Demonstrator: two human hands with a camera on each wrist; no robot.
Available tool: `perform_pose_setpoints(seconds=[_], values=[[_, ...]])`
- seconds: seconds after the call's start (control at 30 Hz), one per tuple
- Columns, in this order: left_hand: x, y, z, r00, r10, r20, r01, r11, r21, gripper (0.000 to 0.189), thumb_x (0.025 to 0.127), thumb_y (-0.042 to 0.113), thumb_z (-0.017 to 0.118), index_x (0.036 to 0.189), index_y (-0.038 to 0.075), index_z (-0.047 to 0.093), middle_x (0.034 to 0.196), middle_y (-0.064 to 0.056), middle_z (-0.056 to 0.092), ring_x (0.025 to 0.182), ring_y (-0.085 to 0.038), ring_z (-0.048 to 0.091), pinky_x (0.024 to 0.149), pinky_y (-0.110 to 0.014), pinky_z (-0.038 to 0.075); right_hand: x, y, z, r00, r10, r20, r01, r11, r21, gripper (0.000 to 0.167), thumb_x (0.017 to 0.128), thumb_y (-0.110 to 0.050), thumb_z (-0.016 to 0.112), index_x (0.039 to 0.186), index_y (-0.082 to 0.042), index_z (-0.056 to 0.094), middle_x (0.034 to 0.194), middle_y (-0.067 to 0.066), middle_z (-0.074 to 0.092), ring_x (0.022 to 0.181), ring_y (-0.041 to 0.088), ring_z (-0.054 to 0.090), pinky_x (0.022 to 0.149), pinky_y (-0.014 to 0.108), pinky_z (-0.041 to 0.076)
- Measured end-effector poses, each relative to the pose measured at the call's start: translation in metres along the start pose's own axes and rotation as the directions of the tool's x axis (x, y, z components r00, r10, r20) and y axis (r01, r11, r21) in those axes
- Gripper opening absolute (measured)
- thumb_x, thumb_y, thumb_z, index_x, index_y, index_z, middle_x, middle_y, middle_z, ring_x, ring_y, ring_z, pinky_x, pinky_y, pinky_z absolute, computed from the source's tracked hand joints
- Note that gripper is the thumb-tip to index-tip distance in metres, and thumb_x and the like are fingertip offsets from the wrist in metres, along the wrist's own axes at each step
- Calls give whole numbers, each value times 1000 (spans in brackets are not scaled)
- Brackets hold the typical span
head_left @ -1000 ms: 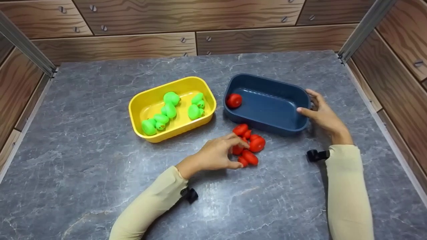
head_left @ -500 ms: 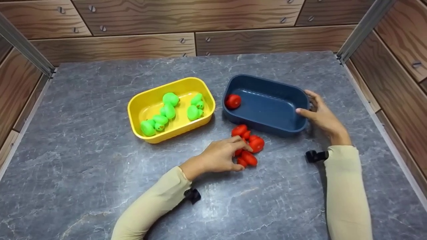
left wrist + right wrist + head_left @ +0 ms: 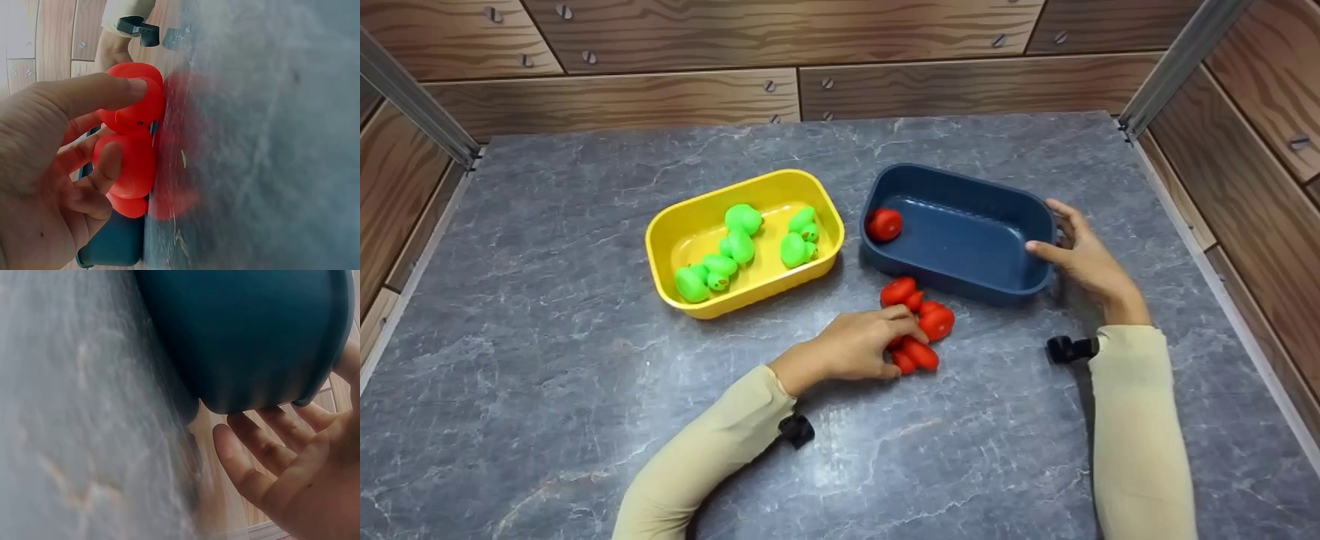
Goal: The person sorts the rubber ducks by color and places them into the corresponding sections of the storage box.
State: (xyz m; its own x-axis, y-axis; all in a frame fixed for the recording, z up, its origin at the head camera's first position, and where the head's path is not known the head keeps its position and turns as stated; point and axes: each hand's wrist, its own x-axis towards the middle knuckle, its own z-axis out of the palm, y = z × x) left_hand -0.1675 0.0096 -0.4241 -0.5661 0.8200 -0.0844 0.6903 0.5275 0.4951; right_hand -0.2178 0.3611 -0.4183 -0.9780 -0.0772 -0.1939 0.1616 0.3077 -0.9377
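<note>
Right of centre in the head view, the left hand (image 3: 861,346) curls thumb and fingers round the near duck (image 3: 921,354), one of several red ducks (image 3: 937,322) bunched on the table (image 3: 547,375); how firm that grip is, I cannot tell. The likeliest trouble is crowding — the ducks look to be touching, so lifting one could drag or tip a neighbour. The left wrist view shows the thumb across a smooth, rounded body, and fingers set off centre might let it squirt away. At the right of the frame, the right hand (image 3: 1086,262) holds the blue bin (image 3: 967,244), thumb over the rim and fingers at the outer wall; a careless push there could slide it against the yellow bin (image 3: 765,292) with its green ducks (image 3: 741,245). The lone duck (image 3: 884,225) at the blue bin's left end could roll — if the bin were jolted.
</note>
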Motion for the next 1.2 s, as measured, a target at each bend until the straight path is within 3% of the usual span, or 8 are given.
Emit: perform_pose_setpoints(seconds=[0.23, 0.4, 0.6, 0.73, 0.83, 0.97, 1.2], values=[[0, 0, -1, 1000, -10, -1, 10, 1000, -28, 44, 78, 21, 76, 120, 27, 62, 123, 8, 53, 97, -14, 60, 73, -31, 48, 2, 1, 1, 1000, 6, 8, -6, 1000, -7, 85, 94, -19, 62, 155, -18, 3, 162, 16, 6, 140, 33, 27, 83, 9, 46], [-2, 1, -4, 999, -21, -31, 17, 993, -116, 44, 80, 26, 76, 122, 27, 62, 122, 6, 54, 96, -15, 57, 77, -29, 47, 3, 1, 1, 1000, 11, 2, -11, 1000, -7, 85, 94, -19, 63, 155, -18, 4, 162, 17, 7, 141, 33, 26, 84, 8, 45], [-3, 3, -7, 994, -5, -107, -22, 967, -253, 45, 79, 26, 78, 122, 22, 64, 121, 5, 57, 102, -13, 56, 87, -25, 46, 2, -1, 0, 1000, 10, -8, -10, 999, -41, 85, 94, -24, 63, 155, -20, 5, 161, 17, 11, 142, 34, 25, 84, 8, 44], [-2, 5, -5, 985, 10, -172, -63, 949, -309, 43, 79, 25, 78, 120, 21, 65, 120, 3, 58, 101, -15, 57, 81, -23, 45, 1, -1, 0, 1000, 14, -10, -14, 999, -40, 84, 93, -25, 63, 155, -21, 7, 161, 17, 12, 141, 34, 26, 84, 8, 45], [-1, 5, -3, 972, 11, -233, -95, 930, -354, 43, 79, 24, 79, 119, 19, 64, 115, 1, 59, 81, -12, 56, 68, -19, 42, 1, -1, 2, 1000, 13, -9, -13, 999, -45, 84, 93, -26, 64, 155, -22, 7, 161, 16, 11, 142, 35, 25, 84, 8, 44], [1, 6, -2, 946, 8, -324, -143, 908, -395, 43, 78, 22, 80, 118, 15, 65, 111, -2, 59, 64, -10, 52, 60, -16, 41, 1, 0, 2, 1000, 6, 3, -6, 998, -57, 85, 94, -26, 63, 156, -20, 5, 162, 16, 8, 142, 38, 25, 84, 8, 44], [12, 13, -6, 883, 10, -469, -236, 873, -427, 45, 80, 19, 78, 121, 11, 63, 109, -5, 59, 68, -7, 51, 62, -17, 46, 3, 1, 0, 1000, 15, -8, -15, 998, -64, 84, 95, -23, 61, 156, -18, 3, 162, 18, 9, 142, 36, 26, 83, 7, 43]])
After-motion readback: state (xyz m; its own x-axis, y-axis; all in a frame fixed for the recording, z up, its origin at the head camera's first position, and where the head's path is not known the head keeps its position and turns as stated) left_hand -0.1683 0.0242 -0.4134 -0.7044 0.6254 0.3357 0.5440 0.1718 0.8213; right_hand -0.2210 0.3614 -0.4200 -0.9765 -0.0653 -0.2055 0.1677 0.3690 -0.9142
